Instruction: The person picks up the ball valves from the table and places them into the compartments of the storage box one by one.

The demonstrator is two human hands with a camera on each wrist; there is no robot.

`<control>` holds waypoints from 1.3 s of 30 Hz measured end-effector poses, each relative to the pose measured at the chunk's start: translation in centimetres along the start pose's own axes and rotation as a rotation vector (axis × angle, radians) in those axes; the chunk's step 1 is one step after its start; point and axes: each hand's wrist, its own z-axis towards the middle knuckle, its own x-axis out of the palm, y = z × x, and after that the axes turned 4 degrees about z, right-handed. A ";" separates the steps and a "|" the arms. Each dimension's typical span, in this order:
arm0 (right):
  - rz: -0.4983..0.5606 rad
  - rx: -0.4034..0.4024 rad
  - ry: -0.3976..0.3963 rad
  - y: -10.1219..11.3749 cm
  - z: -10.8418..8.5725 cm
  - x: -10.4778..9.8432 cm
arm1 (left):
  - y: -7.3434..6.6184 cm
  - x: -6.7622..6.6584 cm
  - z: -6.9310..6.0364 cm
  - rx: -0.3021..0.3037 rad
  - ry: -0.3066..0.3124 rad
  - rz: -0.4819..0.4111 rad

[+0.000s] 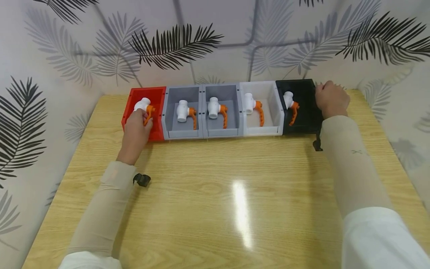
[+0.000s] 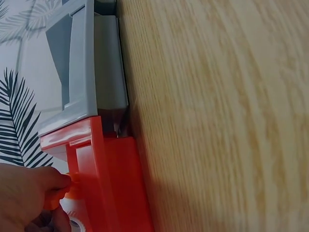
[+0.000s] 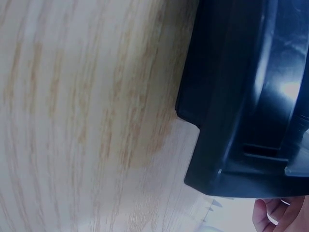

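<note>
My left hand (image 1: 137, 127) reaches into the red bin (image 1: 158, 129) at the row's left end. Its thumb and fingers pinch the orange handle of a white ball valve (image 1: 143, 104); in the left wrist view, the orange handle (image 2: 54, 199) shows between the fingers. At the other end, my right hand (image 1: 332, 99) is against the outer right side of the black bin (image 1: 304, 127), fingers curled, with nothing visible in them. Inside that bin lies another white valve (image 1: 288, 99) with an orange handle. The right wrist view catches only part of the curled fingers (image 3: 280, 215) beyond the bin's edge.
Between the end bins stand two grey bins (image 1: 184, 133) and a white bin (image 1: 263, 130), each with one white valve (image 1: 213, 107) and orange handle. The row sits at the back of a wooden table (image 1: 201, 194), before a leaf-patterned cloth (image 1: 218, 22).
</note>
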 end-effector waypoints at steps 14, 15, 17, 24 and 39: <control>0.013 -0.003 -0.003 -0.1 -0.2 0.3 | 0.4 0.8 0.3 0.006 0.026 0.011; 0.013 -0.003 -0.003 -0.1 -0.2 0.3 | 0.4 0.8 0.3 0.006 0.031 0.013; 0.017 -0.001 0.000 -0.1 -0.2 0.2 | 0.5 0.9 0.4 0.002 0.038 0.017; 0.025 -0.004 0.007 -0.1 -0.3 0.1 | 0.7 1.2 0.7 -0.027 0.066 0.020; 0.019 -0.002 0.020 0.0 -0.3 -0.2 | 0.8 1.4 1.3 -0.040 0.103 0.033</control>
